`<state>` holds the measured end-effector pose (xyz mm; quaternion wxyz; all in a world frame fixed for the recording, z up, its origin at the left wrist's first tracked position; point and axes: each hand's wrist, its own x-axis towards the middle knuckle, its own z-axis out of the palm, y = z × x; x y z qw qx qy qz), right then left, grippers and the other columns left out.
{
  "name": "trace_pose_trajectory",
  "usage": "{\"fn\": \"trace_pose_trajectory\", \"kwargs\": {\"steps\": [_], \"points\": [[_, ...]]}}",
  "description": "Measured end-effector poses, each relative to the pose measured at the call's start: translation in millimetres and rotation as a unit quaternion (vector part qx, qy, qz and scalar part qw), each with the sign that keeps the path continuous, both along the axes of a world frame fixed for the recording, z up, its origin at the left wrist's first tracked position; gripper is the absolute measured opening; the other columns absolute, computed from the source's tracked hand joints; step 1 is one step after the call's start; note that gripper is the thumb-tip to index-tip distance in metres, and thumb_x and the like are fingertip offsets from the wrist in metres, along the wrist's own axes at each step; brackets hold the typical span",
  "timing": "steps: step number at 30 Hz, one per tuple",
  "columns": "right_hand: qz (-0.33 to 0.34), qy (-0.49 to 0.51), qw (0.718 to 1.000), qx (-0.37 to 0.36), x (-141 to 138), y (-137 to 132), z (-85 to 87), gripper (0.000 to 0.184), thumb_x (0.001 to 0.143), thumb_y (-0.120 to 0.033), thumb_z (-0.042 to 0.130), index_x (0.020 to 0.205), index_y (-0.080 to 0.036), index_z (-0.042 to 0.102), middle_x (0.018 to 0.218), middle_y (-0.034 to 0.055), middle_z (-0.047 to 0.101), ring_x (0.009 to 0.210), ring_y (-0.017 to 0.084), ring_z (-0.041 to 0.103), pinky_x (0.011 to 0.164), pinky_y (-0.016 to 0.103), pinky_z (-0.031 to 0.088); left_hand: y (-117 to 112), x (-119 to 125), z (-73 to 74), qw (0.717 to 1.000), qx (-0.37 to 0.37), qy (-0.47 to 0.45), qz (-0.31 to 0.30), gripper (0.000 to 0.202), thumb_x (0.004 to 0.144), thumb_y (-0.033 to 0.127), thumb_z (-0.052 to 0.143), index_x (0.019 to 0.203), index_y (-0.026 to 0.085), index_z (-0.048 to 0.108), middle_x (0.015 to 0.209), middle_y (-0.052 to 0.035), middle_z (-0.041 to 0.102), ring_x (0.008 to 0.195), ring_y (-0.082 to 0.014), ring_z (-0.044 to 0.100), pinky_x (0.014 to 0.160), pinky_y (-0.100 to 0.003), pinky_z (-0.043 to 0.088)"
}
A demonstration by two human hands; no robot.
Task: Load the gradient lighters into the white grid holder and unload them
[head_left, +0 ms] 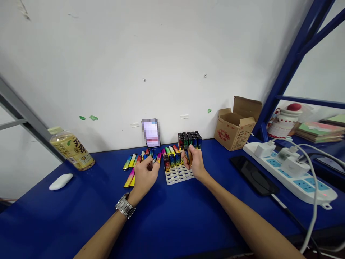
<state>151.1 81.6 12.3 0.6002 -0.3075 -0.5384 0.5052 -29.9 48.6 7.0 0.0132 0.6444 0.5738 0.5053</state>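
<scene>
My left hand [145, 176], with a metal watch on the wrist, is curled over a loose row of rainbow-coloured lighters [132, 163] lying on the blue table, fingers pinched on one of them. My right hand [195, 162] holds a lighter upright over a white gridded tray [178, 175]. Several lighters [171, 158] stand in the tray's far rows; its near holes are bare. A second packed block of black-topped lighters [189, 140] stands behind the tray by the wall.
A yellow drink bottle [70, 148] and a white oval case [60, 181] sit at the left. An open cardboard box [237, 124], a black phone [254, 175] and a white power strip [291, 169] with plugs lie at the right, beside blue shelving [293, 54].
</scene>
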Motion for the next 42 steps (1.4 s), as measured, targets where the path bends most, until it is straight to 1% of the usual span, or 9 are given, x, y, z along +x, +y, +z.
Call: {"fn": "trace_pose_trajectory", "kwargs": {"steps": [5, 10, 14, 18, 24, 28, 34, 37, 42], "points": [[0.014, 0.008, 0.999, -0.039, -1, 3, 3.2, 0.052, 0.078, -0.061, 0.048, 0.046, -0.02, 0.042, 0.035, -0.0068, 0.028, 0.03, 0.005, 0.023, 0.032, 0.021, 0.016, 0, 1, -0.5, 1.0, -0.002, 0.008, -0.001, 0.032, 0.074, 0.026, 0.05, 0.053, 0.021, 0.026, 0.047, 0.0082, 0.022, 0.045, -0.0074, 0.025, 0.048, -0.023, 0.023], [-0.037, -0.063, 0.997, -0.008, 1, 7, -3.3, 0.053, 0.075, -0.047, 0.057, 0.041, -0.024, 0.022, 0.038, -0.0081, 0.017, 0.034, 0.004, 0.015, 0.033, 0.022, 0.012, 0, 2, -0.3, 1.0, 0.003, 0.006, -0.003, 0.038, 0.079, 0.033, 0.051, 0.053, 0.021, 0.026, 0.047, 0.0081, 0.024, 0.045, -0.0079, 0.027, 0.047, -0.022, 0.023], [-0.058, -0.101, 0.993, 0.014, 1, 7, -5.4, 0.041, 0.075, -0.03, 0.049, 0.045, -0.024, 0.021, 0.041, -0.0075, 0.019, 0.037, 0.004, 0.014, 0.036, 0.023, 0.011, -1, 3, -1.5, 1.0, -0.004, 0.006, -0.009, 0.038, 0.082, 0.035, 0.051, 0.055, 0.021, 0.028, 0.048, 0.0082, 0.025, 0.045, -0.0081, 0.029, 0.047, -0.022, 0.024], [-0.048, -0.112, 0.992, 0.015, 0, 5, -1.7, 0.041, 0.074, -0.03, 0.047, 0.044, -0.025, 0.02, 0.041, -0.0077, 0.017, 0.037, 0.005, 0.013, 0.036, 0.024, 0.011, 0, 3, -3.0, 1.0, -0.018, 0.007, -0.013, 0.037, 0.083, 0.036, 0.052, 0.057, 0.021, 0.031, 0.049, 0.0083, 0.027, 0.046, -0.0084, 0.03, 0.047, -0.022, 0.025], [-0.059, -0.12, 0.991, 0.013, -1, 5, -2.8, 0.041, 0.076, -0.03, 0.047, 0.044, -0.024, 0.021, 0.04, -0.0071, 0.019, 0.037, 0.005, 0.015, 0.036, 0.023, 0.011, -2, 4, 1.0, 0.998, -0.04, -0.017, -0.046, 0.025, 0.088, 0.041, 0.048, 0.075, 0.02, 0.052, 0.052, 0.0082, 0.032, 0.047, -0.0097, 0.035, 0.048, -0.023, 0.029], [-0.072, -0.125, 0.989, 0.012, -2, 7, -5.1, 0.051, 0.079, -0.042, 0.053, 0.042, -0.023, 0.023, 0.038, -0.0072, 0.02, 0.036, 0.005, 0.018, 0.036, 0.023, 0.015, -7, 8, 8.5, 0.996, 0.004, -0.001, -0.095, 0.022, 0.088, 0.038, 0.05, 0.087, 0.019, 0.062, 0.065, 0.0024, 0.049, 0.061, -0.0128, 0.047, 0.058, -0.026, 0.039], [0.08, -0.078, 0.994, -0.006, 4, 2, 3.6, 0.044, 0.089, -0.053, 0.034, 0.065, -0.019, 0.049, 0.045, -0.0044, 0.042, 0.036, 0.009, 0.036, 0.037, 0.022, 0.031, -14, 16, 13.8, 0.991, 0.044, 0.046, -0.115, 0.018, 0.085, 0.036, 0.058, 0.09, 0.022, 0.068, 0.058, 0.002, 0.047, 0.065, -0.0159, 0.047, 0.065, -0.03, 0.042], [0.101, -0.118, 0.986, 0.062, 7, -1, 8.1, 0.031, 0.091, -0.043, 0.04, 0.074, -0.02, 0.05, 0.061, -0.0018, 0.054, 0.049, 0.012, 0.051, 0.05, 0.025, 0.043, -13, 19, 9.6, 0.989, 0.04, 0.054, -0.13, 0.017, 0.085, 0.034, 0.059, 0.089, 0.019, 0.065, 0.065, 0.0001, 0.055, 0.067, -0.0158, 0.051, 0.064, -0.029, 0.045], [-0.037, -0.238, 0.939, 0.246, 7, 1, 7.7, 0.024, 0.093, -0.033, 0.043, 0.079, -0.019, 0.057, 0.075, 0.0036, 0.056, 0.073, 0.017, 0.054, 0.07, 0.03, 0.044, -7, 19, -1.4, 0.977, 0.068, 0.144, -0.139, 0.016, 0.089, 0.032, 0.054, 0.097, 0.019, 0.061, 0.083, -0.0041, 0.062, 0.079, -0.0178, 0.057, 0.071, -0.031, 0.049]]}}
